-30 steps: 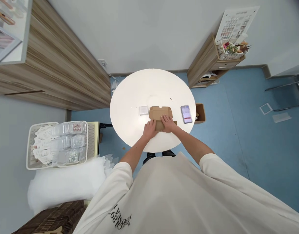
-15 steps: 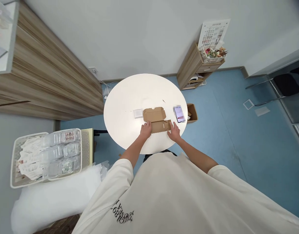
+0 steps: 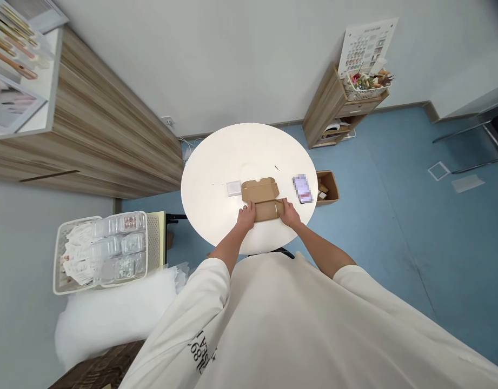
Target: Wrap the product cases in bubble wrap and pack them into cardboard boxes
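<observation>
- At the near side of the round white worktop [image 3: 249, 148], the two hands are apart, one at each end of an unfolded brown cardboard mailer box [image 3: 260, 191]; the left hand [image 3: 246, 214] is clamped on the left end of its near section, and the right hand [image 3: 290, 213] grips the right end, by a small raised flap.
- Between them, the near section [image 3: 266, 210] lies closest to the person, while the lid section with its notched far edge spreads away from the body, untouched.
- From where I stand, the cardboard looks thin and light, so I'd expect one hand to lift it easily; it should be stiff across the panels yet give readily along the creases.
- Its dull surface probably offers decent friction; the narrow flaps seem the weak spots, likely to bend or tear if forced.
- The best hold, I'd judge, is right at the end creases, fingers and thumb either side of the board.
- Just left of the lid lies a flat white square case [image 3: 233, 188]; well to its right, a phone-like rectangle with a blurred purple face [image 3: 302, 189].
- Beyond the worktop's right edge, an open brown cardboard carton [image 3: 333, 186] sits lower down.
</observation>
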Available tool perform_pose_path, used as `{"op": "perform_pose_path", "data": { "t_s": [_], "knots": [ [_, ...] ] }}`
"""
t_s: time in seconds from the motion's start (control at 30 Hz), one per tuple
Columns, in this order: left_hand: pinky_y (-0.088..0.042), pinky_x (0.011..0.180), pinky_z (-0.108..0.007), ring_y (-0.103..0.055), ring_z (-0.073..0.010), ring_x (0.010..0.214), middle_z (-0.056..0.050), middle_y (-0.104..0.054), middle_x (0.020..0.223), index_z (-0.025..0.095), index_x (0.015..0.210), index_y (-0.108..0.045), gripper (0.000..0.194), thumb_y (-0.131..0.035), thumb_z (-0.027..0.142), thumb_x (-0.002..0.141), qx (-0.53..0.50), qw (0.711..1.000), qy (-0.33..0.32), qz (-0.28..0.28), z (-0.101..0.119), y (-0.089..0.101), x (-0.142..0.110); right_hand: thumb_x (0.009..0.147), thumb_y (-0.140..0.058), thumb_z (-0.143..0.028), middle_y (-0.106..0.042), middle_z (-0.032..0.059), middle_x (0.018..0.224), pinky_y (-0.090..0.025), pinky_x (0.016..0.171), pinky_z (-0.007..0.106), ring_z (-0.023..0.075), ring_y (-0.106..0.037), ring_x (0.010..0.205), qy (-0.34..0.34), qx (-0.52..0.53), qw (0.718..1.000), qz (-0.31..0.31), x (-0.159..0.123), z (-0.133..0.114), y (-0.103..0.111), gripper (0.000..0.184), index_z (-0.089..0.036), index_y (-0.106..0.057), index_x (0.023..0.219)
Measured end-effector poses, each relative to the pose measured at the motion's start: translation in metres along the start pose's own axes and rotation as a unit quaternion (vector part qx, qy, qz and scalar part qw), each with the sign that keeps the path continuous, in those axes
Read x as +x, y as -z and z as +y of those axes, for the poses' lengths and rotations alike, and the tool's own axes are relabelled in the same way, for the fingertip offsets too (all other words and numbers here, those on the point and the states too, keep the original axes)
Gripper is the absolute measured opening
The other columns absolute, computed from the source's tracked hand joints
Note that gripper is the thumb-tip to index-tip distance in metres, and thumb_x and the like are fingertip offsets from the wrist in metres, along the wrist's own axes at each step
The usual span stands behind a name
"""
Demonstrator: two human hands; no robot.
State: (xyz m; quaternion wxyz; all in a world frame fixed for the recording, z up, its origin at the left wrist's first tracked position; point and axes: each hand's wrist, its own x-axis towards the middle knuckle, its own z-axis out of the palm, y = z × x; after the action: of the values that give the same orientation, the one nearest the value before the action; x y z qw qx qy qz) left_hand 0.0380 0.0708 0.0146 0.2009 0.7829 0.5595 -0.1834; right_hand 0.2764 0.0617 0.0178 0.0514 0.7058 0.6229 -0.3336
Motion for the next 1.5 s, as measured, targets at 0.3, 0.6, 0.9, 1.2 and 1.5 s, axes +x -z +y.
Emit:
{"op": "perform_pose_path", "data": {
  "t_s": [0.3,0.6,0.9,1.2,1.5],
  "knots": [
    [-0.041,0.099,-0.045,-0.046,-0.0375,0.127,-0.024,-0.024,0.159,0.019,0.159,-0.014,0.114,-0.082,0.019,0.068,-0.01,1.0,0.007,-0.021,0.003,0.005,-0.001,0.094,-0.05,-0.025,-0.042,0.0146,0.151,-0.051,0.091,0.036,0.0291,-0.054,0.124,0.035,-0.002,0.999,0.016,-0.006,-0.008,0.003,0.064,-0.022,-0.032,0.155],
    [-0.043,0.097,-0.043,-0.051,-0.0354,0.122,-0.024,-0.026,0.159,0.02,0.158,-0.012,0.116,-0.082,0.02,0.067,0.009,1.0,0.001,-0.012,0.003,0.006,-0.002,0.095,-0.039,-0.014,-0.043,0.0129,0.15,-0.051,0.09,0.035,0.0259,-0.057,0.119,0.084,-0.031,0.996,0.021,-0.015,-0.018,0.007,0.051,-0.021,-0.047,0.145],
    [-0.042,0.095,-0.042,-0.05,-0.0358,0.123,-0.024,-0.026,0.157,0.018,0.157,-0.013,0.113,-0.081,0.023,0.066,-0.04,0.999,-0.008,-0.017,0.002,0.011,-0.006,0.101,-0.036,-0.033,-0.043,0.012,0.153,-0.049,0.097,0.037,0.0263,-0.057,0.122,0.1,0.005,0.995,0.024,-0.028,-0.03,0.012,0.067,-0.025,-0.012,0.163],
    [-0.043,0.093,-0.041,-0.052,-0.0353,0.12,-0.023,-0.03,0.154,0.019,0.154,-0.017,0.108,-0.081,0.026,0.067,-0.048,0.999,-0.007,-0.007,-0.001,0.007,-0.005,0.102,-0.034,-0.041,-0.07,0.012,0.123,-0.05,0.086,0.03,0.024,-0.065,0.112,-0.031,0.036,0.998,-0.035,-0.013,-0.036,0.01,0.046,-0.018,-0.062,0.13],
    [-0.044,0.091,-0.041,-0.054,-0.0351,0.117,-0.023,-0.033,0.15,0.02,0.154,-0.016,0.108,-0.08,0.024,0.068,-0.046,0.999,-0.009,-0.021,-0.001,0.009,-0.005,0.099,-0.042,-0.05,-0.071,0.0158,0.115,-0.052,0.077,0.035,0.0291,-0.068,0.101,-0.082,-0.027,0.995,-0.043,0.002,-0.043,0.01,0.044,-0.019,-0.066,0.116]
  ]
}}
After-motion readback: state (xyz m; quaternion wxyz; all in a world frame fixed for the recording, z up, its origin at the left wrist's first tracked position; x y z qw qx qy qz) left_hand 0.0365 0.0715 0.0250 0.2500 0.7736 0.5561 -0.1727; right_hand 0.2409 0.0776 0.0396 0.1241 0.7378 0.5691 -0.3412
